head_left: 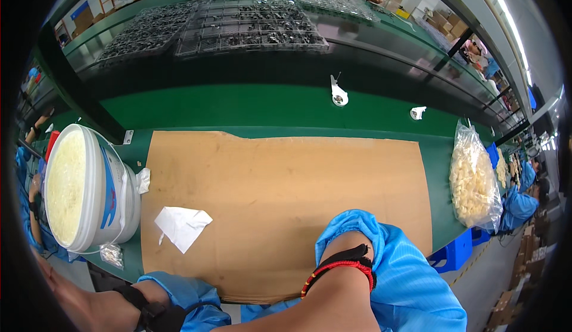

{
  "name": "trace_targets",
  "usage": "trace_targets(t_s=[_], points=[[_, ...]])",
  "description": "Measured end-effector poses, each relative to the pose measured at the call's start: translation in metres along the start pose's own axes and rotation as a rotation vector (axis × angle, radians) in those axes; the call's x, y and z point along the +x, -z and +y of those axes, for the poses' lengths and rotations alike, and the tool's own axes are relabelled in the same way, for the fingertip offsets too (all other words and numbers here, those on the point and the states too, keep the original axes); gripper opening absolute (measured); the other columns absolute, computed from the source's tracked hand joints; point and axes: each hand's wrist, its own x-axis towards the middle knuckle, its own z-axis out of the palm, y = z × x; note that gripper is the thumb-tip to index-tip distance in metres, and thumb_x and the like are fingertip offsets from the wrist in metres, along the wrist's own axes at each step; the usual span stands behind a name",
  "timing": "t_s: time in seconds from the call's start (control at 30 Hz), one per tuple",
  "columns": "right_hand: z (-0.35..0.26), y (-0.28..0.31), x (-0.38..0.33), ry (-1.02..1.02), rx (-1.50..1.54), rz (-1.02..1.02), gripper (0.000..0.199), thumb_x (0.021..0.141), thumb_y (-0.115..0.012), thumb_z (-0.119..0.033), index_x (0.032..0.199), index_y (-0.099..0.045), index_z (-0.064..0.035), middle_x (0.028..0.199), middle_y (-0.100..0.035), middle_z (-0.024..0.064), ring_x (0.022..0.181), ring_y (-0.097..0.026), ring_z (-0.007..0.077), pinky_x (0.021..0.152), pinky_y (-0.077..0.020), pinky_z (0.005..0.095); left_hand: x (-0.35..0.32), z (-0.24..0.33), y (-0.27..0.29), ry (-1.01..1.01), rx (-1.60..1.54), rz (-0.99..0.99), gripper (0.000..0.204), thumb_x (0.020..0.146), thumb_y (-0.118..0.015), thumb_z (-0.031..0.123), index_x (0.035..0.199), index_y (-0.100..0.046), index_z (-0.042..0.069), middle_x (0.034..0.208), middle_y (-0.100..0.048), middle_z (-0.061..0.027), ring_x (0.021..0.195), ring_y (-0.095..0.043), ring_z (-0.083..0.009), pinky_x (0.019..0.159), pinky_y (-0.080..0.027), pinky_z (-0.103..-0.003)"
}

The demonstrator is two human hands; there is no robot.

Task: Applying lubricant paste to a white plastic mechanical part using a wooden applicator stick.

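A sheet of brown cardboard point(286, 201) covers the green table point(268, 108), with a white paper scrap point(182, 226) lying on its left part, nearest the person's forearms. Both hands are out of view, so their grip cannot be told. A white bucket point(89, 192) stands left, a clear bag of pale pieces point(473, 183) right. Trays of dark parts point(250, 25) fill the shelf behind.

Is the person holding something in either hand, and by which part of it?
It cannot be told: neither hand is in view. Only the wrists, with a black and red wristband and a black strap, show.
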Motion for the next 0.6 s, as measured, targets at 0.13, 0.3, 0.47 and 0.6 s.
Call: trace_targets(t_s=[0.13,0.3,0.47,0.6], points=[[0.000,0.003,0.002,-0.024,0.007,0.000,0.034,0.092,-0.051,-0.022,0.102,-0.060,0.0087,0.093,-0.063,0.0173,0.084,-0.061,0.0206,0.073,-0.0487,0.0295,0.001,-0.005,0.004,0.009,-0.012,0.011,0.018,0.089,-0.053,0.006,0.096,-0.056,-0.011,0.055,-0.034,-0.0017,0.047,-0.033,-0.0106,0.045,-0.027,-0.023],[-0.004,0.006,0.010,-0.053,0.019,-0.002,0.034,0.092,-0.051,-0.023,0.102,-0.060,0.0088,0.093,-0.063,0.0176,0.084,-0.061,0.0211,0.073,-0.0488,0.0296,0.004,-0.007,0.006,0.018,-0.023,0.023,0.019,0.089,-0.052,0.006,0.097,-0.056,-0.011,0.055,-0.033,-0.0014,0.047,-0.032,-0.0102,0.046,-0.027,-0.023],[-0.001,0.007,0.008,-0.073,0.036,0.004,0.035,0.092,-0.052,-0.023,0.102,-0.060,0.0090,0.093,-0.063,0.0178,0.084,-0.061,0.0216,0.072,-0.0489,0.0298,0.005,-0.009,0.007,0.032,-0.032,0.023,0.019,0.090,-0.052,0.006,0.098,-0.055,-0.011,0.056,-0.032,-0.0011,0.048,-0.031,-0.0097,0.046,-0.026,-0.023],[-0.006,0.008,0.009,-0.088,0.049,0.002,0.035,0.091,-0.052,-0.024,0.102,-0.060,0.0091,0.093,-0.063,0.0180,0.084,-0.061,0.0220,0.072,-0.0489,0.0299,0.007,-0.008,0.009,0.036,-0.040,0.025,0.020,0.090,-0.051,0.006,0.099,-0.055,-0.011,0.056,-0.032,-0.0008,0.049,-0.031,-0.0094,0.047,-0.026,-0.022]])
